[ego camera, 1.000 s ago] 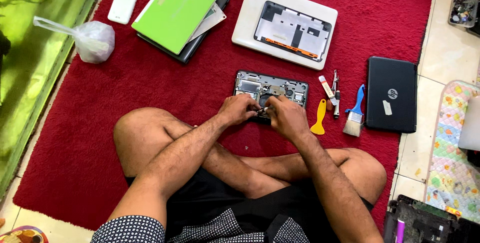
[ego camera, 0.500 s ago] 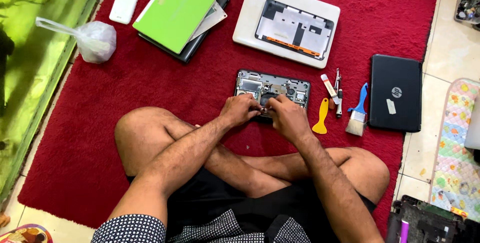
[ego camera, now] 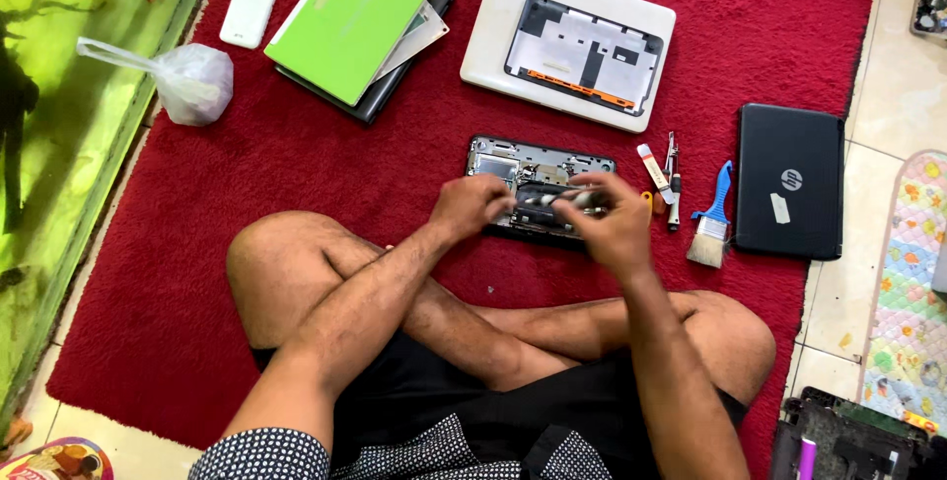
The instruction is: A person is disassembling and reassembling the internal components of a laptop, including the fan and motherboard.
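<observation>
I sit cross-legged on a red carpet [ego camera: 296, 164]. An opened small laptop chassis [ego camera: 513, 162], its boards bare, lies in front of my knees. My left hand [ego camera: 472, 206] rests on its near left part with the fingers curled. My right hand [ego camera: 610, 221] hovers over its right part, pinching a thin light-coloured item [ego camera: 554, 199] that is blurred by motion. That item's left end reaches my left fingertips; whether they grip it I cannot tell.
A white laptop [ego camera: 493, 36] lies bottom up behind the chassis. A green-lidded laptop stack [ego camera: 350, 21], a white box [ego camera: 249, 8] and a knotted plastic bag [ego camera: 192, 80] lie far left. A brush [ego camera: 710, 228], small tools [ego camera: 661, 172] and a black laptop [ego camera: 789, 179] lie right.
My right hand has lifted off the chassis and shifted right, now covering the yellow pry tool. A blurred light item now shows between my hands.
</observation>
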